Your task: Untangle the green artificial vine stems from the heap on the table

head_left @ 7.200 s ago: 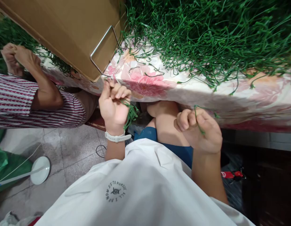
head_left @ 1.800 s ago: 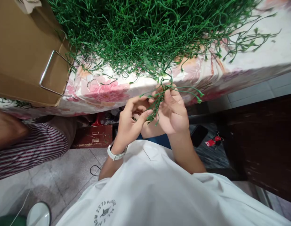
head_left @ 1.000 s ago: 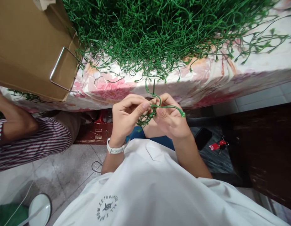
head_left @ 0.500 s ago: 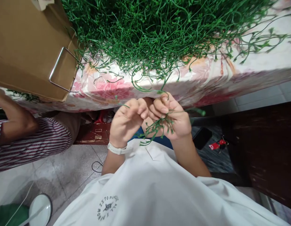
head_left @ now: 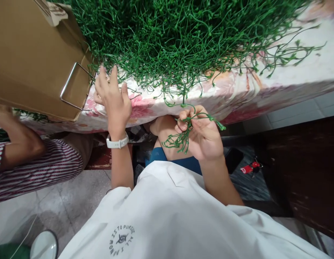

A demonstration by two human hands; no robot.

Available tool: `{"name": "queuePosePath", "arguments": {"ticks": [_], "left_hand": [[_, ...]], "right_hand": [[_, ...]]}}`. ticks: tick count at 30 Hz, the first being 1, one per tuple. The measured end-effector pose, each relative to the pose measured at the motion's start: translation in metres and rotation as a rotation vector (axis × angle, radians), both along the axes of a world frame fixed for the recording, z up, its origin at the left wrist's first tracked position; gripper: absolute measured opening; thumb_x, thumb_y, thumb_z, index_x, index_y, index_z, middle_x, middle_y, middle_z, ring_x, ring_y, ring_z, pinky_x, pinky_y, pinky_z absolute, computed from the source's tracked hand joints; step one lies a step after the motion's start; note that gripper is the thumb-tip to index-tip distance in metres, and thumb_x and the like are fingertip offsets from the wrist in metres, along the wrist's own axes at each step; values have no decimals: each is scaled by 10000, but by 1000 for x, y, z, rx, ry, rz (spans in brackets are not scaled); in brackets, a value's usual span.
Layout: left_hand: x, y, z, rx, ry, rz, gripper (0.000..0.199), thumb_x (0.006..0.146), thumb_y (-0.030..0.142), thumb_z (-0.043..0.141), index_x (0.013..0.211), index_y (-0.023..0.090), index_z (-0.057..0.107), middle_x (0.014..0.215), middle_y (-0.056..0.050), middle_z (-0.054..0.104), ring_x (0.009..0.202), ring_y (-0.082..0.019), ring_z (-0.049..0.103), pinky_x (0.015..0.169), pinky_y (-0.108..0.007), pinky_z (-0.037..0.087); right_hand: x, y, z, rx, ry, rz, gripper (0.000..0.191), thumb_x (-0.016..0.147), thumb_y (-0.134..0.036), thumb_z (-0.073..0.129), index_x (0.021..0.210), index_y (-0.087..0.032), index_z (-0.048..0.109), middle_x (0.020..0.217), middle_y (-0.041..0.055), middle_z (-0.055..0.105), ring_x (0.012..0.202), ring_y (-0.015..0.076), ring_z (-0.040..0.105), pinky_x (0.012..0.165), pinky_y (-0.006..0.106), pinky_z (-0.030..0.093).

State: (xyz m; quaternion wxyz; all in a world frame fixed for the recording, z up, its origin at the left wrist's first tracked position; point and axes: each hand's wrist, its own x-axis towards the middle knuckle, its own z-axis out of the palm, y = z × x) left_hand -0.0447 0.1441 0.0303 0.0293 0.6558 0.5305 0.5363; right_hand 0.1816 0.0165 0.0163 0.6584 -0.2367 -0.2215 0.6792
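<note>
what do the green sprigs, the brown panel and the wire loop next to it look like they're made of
Green sprigs: probably molded plastic, slightly glossy, judging by their uniform color and sheen; real plant can't be excluded.
Brown panel: likely cardboard, matte, with a torn papery edge.
Wire loop: apparently metal, smooth, with bright highlights.

Sundries around the cardboard box point(head_left: 34, 61)

One metal wire loop point(head_left: 67, 82), against the box's right-hand part. One floral tablecloth point(head_left: 153, 109), which extended rightward from the box. Below the box: one person in striped clothing point(head_left: 40, 169), one worn red-brown bench point(head_left: 98, 160), grey floor point(head_left: 83, 201) and, farther down, one round white disc point(head_left: 44, 245). Well right of the box: one dark flat object point(head_left: 234, 159), which lay near a red tag point(head_left: 247, 168).
</note>
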Motion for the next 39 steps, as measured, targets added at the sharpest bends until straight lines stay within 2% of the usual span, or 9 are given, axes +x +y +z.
{"name": "queuePosePath", "arguments": {"ticks": [5,10,16,20,24,28,33,36,39], "left_hand": [[56,-83,10,94,61,-447,186,974,343,692,1141,288,750,1076,-48,733,1059,-225,654,995,-447,503],[82,-117,1,67,-33,-503,72,947,361,732,954,297,765,910,-17,761,911,-214,682,909,-431,546],[88,-119,-4,-290,-551,-516,496,912,707,622,750,248,527,674,-12,571,674,-184,585,698,-386,555],[69,-116,-1,-397,-653,-537,522,904,716,613,748,250,438,668,2,449,672,-180,515,670,-378,506],[17,-88,5,-110,-621,-497,269,997,550,590,882,307,578,809,2,540,786,-168,546,773,-386,464],[-30,-21,-6,247,-532,-306,172,1007,438,678,1024,271,641,942,49,607,819,-84,560,794,-340,444],[-41,37,-24,150,-54,-150,496,946,623,673,1330,308,658,1385,-37,632,1413,-255,466,1252,-495,227],[-15,11,-17,203,78,-65,491,972,491,685,1446,383,615,1590,-33,519,1595,-265,264,1320,-504,88],[23,-45,-4,120,166,-421,418,1015,405,638,1423,318,639,1405,-61,676,1352,-229,594,1182,-462,436]], "right_hand": [[-7,0,0,-7,-73,-36,383,722,-373,925,857,-233,595,884,-11,662,668,100,574,606,248,542],[-14,-2,3,8,-76,-69,435,683,-371,960,836,-228,579,865,-9,628,751,118,595,687,252,548],[-22,-9,5,31,110,181,447,710,-336,942,817,-220,524,731,-47,493,645,93,470,601,220,468],[-26,-8,3,33,198,244,435,707,-278,926,826,-221,512,694,-63,424,598,79,405,584,208,437],[-11,-4,0,10,155,47,449,656,-225,925,800,-234,499,687,-65,391,582,89,385,566,234,443],[4,-2,-2,-22,65,-58,364,703,-266,902,825,-238,560,752,-39,483,645,102,475,617,259,501],[-1,-3,4,-5,61,2,390,700,-312,938,818,-225,576,767,-38,558,680,92,545,650,237,512],[-4,-3,5,-2,71,-1,384,714,-302,935,815,-218,573,780,-37,596,691,87,567,684,233,519],[-5,-2,3,10,44,-4,368,734,-311,925,824,-218,581,784,-33,619,690,87,572,698,235,518]]}}
